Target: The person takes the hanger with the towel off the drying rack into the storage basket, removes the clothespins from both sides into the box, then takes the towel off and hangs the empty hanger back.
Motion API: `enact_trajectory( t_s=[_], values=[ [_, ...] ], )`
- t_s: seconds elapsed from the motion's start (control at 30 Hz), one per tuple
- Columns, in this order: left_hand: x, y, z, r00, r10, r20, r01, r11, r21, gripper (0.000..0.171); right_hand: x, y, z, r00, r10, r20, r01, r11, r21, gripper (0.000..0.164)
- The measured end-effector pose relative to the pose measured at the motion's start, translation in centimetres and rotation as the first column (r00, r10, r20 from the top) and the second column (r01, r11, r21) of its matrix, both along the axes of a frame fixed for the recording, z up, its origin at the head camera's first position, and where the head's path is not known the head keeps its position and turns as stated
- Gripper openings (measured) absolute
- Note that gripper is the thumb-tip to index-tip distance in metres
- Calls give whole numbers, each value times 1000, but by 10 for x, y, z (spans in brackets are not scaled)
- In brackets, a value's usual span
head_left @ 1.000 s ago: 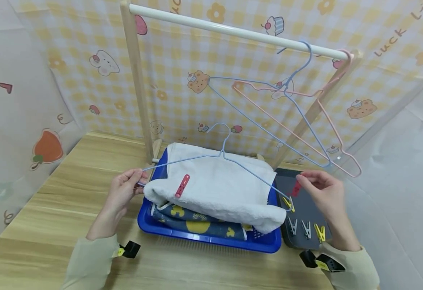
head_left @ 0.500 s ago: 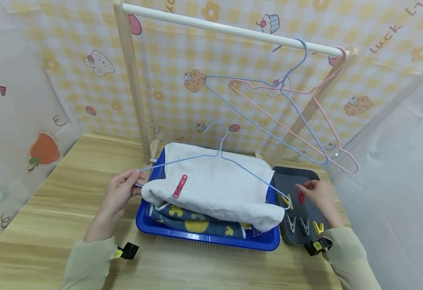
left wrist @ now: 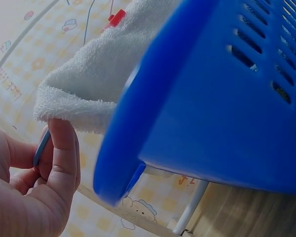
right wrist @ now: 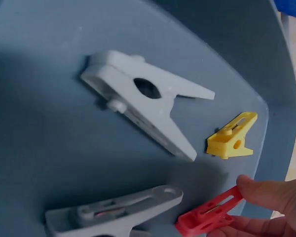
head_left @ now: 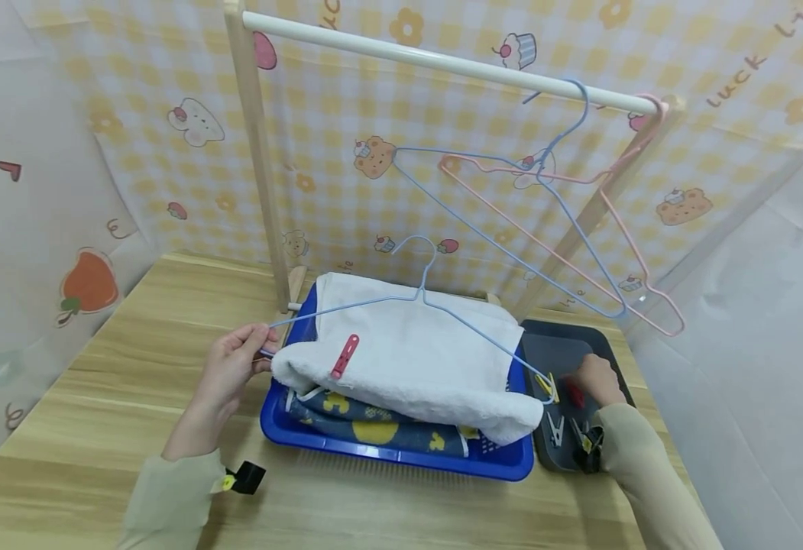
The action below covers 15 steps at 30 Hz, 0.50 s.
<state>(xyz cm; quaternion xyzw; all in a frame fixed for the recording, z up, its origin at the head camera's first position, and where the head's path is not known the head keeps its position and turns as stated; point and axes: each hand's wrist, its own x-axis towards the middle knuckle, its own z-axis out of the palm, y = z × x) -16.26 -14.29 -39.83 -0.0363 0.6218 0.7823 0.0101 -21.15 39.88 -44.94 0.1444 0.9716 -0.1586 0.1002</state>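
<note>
"Room to move?"
"Worktop (head_left: 92, 428) stretches wide left of the blue basket (head_left: 387, 452); to the right, dark tray (head_left: 548, 350) just beside its rim."
"Holding what?"
"Left hand (head_left: 234, 359) pinches one end of the blue hanger (head_left: 420, 293), white towel (head_left: 429, 344) folded along its lower side. Right hand (head_left: 595, 380) pinches a red clip (right wrist: 197, 220) inside the tray."
"Writing?"
"'luck', on the backdrop (head_left: 710, 145)."
"In the way?"
"Grey clips (right wrist: 158, 106), yellow clip (right wrist: 221, 144) near the red; rack (head_left: 257, 145) behind."

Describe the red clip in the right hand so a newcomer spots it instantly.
Right of the blue plastic basket sits a dark grey rectangular tray. Over it, the right hand pinches a small red plastic clip. Its colour sets it apart from the neighbouring grey plastic clips and yellow plastic clip.
</note>
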Motion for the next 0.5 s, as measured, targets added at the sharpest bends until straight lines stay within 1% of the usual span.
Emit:
enact_trajectory(
  t_s=[0.1, 0.23, 0.37, 0.5],
  values=[
    [0, 0, 0, 1000, -2, -1, 2, 1000, -3, 32, -2, 0, -1, 1000, -12, 27, 13, 1000, -9, 40],
    [0, 0, 0, 1000, 1, 17, 0, 1000, -11, 29, -5, -3, -3, 999, -26, 42, 27, 999, -27, 45],
    [0, -1, -1, 1000, 1, 28, -1, 1000, -18, 29, -7, -5, -5, 998, -39, 46, 40, 999, -20, 47],
    [0, 0, -1, 1000, 0, 17, 1, 1000, -18, 29, -7, -4, -4, 998, -30, 49, 29, 1000, 6, 47]
  ],
)
